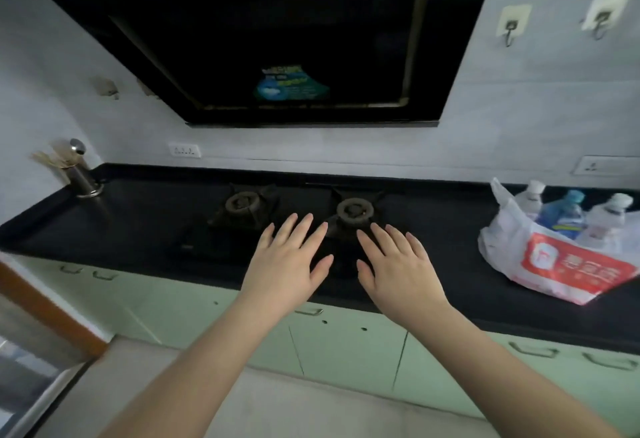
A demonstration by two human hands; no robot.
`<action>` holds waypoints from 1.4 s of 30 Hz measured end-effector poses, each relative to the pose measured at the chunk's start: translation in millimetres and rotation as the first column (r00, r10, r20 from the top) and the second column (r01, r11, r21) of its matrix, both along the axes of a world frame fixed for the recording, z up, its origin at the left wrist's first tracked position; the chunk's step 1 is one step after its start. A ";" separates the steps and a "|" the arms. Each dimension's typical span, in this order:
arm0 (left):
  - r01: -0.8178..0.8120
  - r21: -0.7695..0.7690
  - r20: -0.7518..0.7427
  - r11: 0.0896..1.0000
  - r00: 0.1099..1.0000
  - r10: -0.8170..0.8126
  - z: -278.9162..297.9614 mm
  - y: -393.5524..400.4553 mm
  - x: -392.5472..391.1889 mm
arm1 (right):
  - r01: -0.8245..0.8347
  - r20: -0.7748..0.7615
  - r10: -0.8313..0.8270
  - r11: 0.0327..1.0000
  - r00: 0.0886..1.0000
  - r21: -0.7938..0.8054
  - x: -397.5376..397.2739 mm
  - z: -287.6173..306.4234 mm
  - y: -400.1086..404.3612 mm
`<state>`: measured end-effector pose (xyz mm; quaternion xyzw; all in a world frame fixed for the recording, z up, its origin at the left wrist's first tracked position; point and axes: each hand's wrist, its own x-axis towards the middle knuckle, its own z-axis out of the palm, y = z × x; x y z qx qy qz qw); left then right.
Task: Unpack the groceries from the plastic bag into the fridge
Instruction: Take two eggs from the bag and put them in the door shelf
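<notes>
both my hands hover flat over the gas hob (pixel 294 219), fingers straight and spread, holding nothing: my left hand (pixel 289 261) before the left burner (pixel 241 203), my right hand (pixel 398 266) just below the right burner (pixel 354 211). well apart to the right, the white plastic bag (pixel 561 261) sits on the black counter (pixel 121 223), three bottles (pixel 562 211) standing in its open mouth.
</notes>
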<state>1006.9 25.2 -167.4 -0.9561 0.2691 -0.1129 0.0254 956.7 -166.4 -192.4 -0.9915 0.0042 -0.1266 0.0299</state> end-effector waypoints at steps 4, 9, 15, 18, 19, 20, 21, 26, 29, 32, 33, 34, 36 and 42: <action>0.133 -0.002 -0.009 0.991 0.991 -0.133 -3.0 -45.4 17.8 | 0.131 -0.001 -0.131 0.991 0.991 0.001 -6.2 -3.8 -37.7; 0.315 -0.010 -0.004 0.949 0.949 -0.315 -10.2 -97.9 39.7 | 0.282 0.005 -0.282 0.959 0.959 -0.019 -12.3 -5.4 -74.0; 0.463 0.002 -0.043 0.887 0.886 -0.462 -25.7 -141.7 65.5 | 0.466 0.001 -0.466 0.884 0.885 -0.038 -21.7 -6.4 -116.3; 0.523 -0.007 -0.049 0.852 0.851 -0.523 -29.7 -172.4 71.8 | 0.558 -0.003 -0.558 0.829 0.830 -0.040 -34.8 -9.5 -134.8; 0.545 -0.009 -0.056 0.838 0.837 -0.545 -31.7 -184.1 71.9 | 0.578 -0.014 -0.579 0.815 0.815 -0.039 -40.2 -11.9 -140.8; 0.571 -0.006 -0.063 0.821 0.819 -0.570 -33.3 -196.8 70.9 | 0.591 -0.030 -0.592 0.806 0.805 -0.037 -45.4 -14.4 -147.4; 0.598 -0.005 -0.066 0.802 0.800 -0.597 -34.6 -209.4 68.8 | 0.600 -0.048 -0.601 0.799 0.797 -0.036 -51.2 -16.9 -154.0; 0.687 0.001 -0.089 0.727 0.724 -0.684 -41.6 -277.8 49.5 | 0.672 -0.070 -0.673 0.739 0.736 -0.037 -83.6 -30.5 -199.6; 0.710 0.014 -0.102 0.705 0.702 -0.705 -51.5 -318.4 39.8 | 0.690 -0.085 -0.689 0.724 0.719 -0.032 -95.6 -39.7 -232.7; 0.723 0.030 -0.140 0.690 0.687 -0.713 -62.0 -353.4 30.8 | 0.666 -0.104 -0.663 0.746 0.741 -0.015 -100.7 -44.2 -261.3; 0.722 0.032 -0.147 0.691 0.688 -0.711 -67.1 -365.6 26.7 | 0.660 -0.111 -0.657 0.751 0.746 -0.008 -103.7 -46.0 -272.0; 0.722 0.043 -0.148 0.690 0.688 -0.711 -70.6 -377.3 22.9 | 0.656 -0.111 -0.652 0.755 0.750 -0.001 -106.8 -47.7 -283.1; 0.718 0.067 -0.158 0.692 0.693 -0.704 -75.9 -397.4 17.9 | 0.646 -0.113 -0.640 0.763 0.760 0.026 -114.0 -50.7 -305.2; 0.663 0.031 -0.174 0.748 0.740 -0.649 -90.9 -438.3 17.3 | 0.614 -0.138 -0.606 0.789 0.784 0.025 -117.0 -66.7 -362.3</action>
